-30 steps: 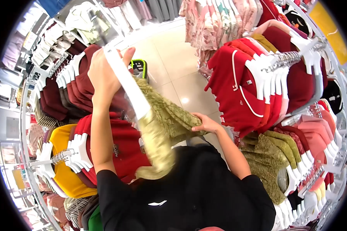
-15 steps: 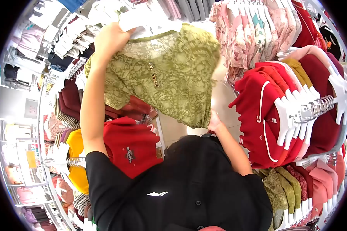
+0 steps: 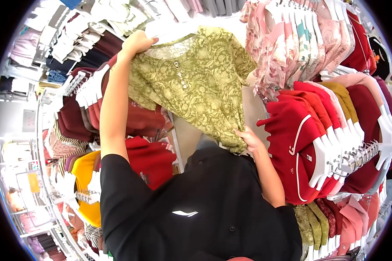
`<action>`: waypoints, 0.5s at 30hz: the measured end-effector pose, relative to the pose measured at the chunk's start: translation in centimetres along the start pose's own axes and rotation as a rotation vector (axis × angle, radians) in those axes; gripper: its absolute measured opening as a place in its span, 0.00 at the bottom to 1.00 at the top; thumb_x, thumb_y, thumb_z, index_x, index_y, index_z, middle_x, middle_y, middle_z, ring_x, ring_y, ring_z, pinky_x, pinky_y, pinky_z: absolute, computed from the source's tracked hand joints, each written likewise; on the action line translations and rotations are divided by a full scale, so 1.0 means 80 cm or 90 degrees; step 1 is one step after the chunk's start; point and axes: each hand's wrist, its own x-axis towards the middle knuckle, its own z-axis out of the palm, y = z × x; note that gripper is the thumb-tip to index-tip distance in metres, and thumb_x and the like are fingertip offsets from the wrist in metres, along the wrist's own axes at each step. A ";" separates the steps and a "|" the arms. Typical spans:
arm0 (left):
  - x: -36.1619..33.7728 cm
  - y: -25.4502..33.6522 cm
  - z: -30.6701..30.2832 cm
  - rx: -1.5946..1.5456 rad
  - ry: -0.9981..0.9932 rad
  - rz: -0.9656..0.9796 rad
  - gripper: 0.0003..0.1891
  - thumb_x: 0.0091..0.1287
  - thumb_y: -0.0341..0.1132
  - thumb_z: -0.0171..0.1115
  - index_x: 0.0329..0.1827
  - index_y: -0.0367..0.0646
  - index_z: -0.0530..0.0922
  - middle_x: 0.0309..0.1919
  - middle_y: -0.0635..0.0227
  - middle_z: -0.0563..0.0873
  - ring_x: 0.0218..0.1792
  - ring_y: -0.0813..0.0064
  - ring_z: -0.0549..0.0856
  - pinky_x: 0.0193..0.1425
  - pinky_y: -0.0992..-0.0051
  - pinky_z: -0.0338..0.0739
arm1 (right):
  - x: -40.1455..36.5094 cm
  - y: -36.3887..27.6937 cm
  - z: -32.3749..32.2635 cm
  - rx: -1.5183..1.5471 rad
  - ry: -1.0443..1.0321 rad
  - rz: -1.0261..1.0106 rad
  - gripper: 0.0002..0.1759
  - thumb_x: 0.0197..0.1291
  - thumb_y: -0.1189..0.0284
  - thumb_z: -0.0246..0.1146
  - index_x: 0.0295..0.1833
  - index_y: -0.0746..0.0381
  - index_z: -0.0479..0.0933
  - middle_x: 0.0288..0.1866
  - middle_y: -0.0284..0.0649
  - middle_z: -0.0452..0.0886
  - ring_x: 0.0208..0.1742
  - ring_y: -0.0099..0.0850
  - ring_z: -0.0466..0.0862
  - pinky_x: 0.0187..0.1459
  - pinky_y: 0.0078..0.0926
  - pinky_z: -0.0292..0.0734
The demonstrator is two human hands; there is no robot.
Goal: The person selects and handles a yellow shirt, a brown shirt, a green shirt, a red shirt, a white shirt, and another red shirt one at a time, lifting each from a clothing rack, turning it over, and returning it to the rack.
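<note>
A green blouse (image 3: 196, 78) with a pale floral print, short sleeves and a short row of buttons below the neckline is stretched out in front of me. My left hand (image 3: 138, 42) is closed at its upper left, by the shoulder and neckline; white shows just behind that spot, and I cannot make out whether it is a hanger. Lower down, my right hand (image 3: 250, 140) pinches the blouse's bottom right hem. The cloth hangs slanted between both hands, its lower edge above my black shirt (image 3: 196, 209).
Red tops (image 3: 298, 143) hang on white hangers along a metal rail (image 3: 357, 158) at right. Pink floral blouses (image 3: 287, 43) hang behind them. To the left are maroon garments (image 3: 80, 115), a yellow top (image 3: 86, 169) and a red shirt (image 3: 150, 161). Tiled floor (image 3: 185, 137) shows between the racks.
The blouse has come round flatter and shifted slightly right, its print now sharper. My left hand moved right and a little down; my right hand now shows more fully at the hem.
</note>
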 end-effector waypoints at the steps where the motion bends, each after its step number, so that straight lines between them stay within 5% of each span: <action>1: 0.012 -0.001 0.011 -0.022 0.011 0.031 0.33 0.61 0.60 0.70 0.48 0.32 0.89 0.47 0.44 0.91 0.52 0.49 0.90 0.58 0.58 0.81 | 0.003 -0.009 0.000 0.021 0.007 -0.011 0.29 0.69 0.66 0.70 0.70 0.66 0.74 0.61 0.42 0.84 0.58 0.33 0.86 0.59 0.35 0.83; 2: 0.030 -0.002 0.023 -0.023 0.005 0.045 0.31 0.61 0.56 0.71 0.50 0.33 0.88 0.40 0.46 0.92 0.48 0.51 0.91 0.55 0.60 0.81 | 0.007 -0.016 0.000 0.027 0.008 -0.011 0.29 0.69 0.66 0.70 0.71 0.66 0.74 0.62 0.42 0.84 0.59 0.34 0.86 0.60 0.35 0.83; 12: 0.107 0.017 0.025 -0.162 0.046 0.214 0.25 0.63 0.51 0.68 0.52 0.38 0.87 0.44 0.46 0.91 0.51 0.48 0.89 0.58 0.57 0.80 | 0.085 -0.065 -0.014 0.101 -0.040 -0.013 0.36 0.70 0.65 0.68 0.78 0.65 0.67 0.72 0.45 0.79 0.68 0.38 0.82 0.68 0.41 0.79; 15: 0.162 0.005 0.031 -0.154 -0.028 0.204 0.24 0.65 0.50 0.67 0.53 0.38 0.86 0.48 0.46 0.90 0.53 0.49 0.88 0.59 0.57 0.79 | 0.118 -0.082 -0.010 0.140 -0.020 0.043 0.34 0.70 0.65 0.68 0.77 0.66 0.70 0.71 0.48 0.80 0.68 0.41 0.83 0.69 0.42 0.79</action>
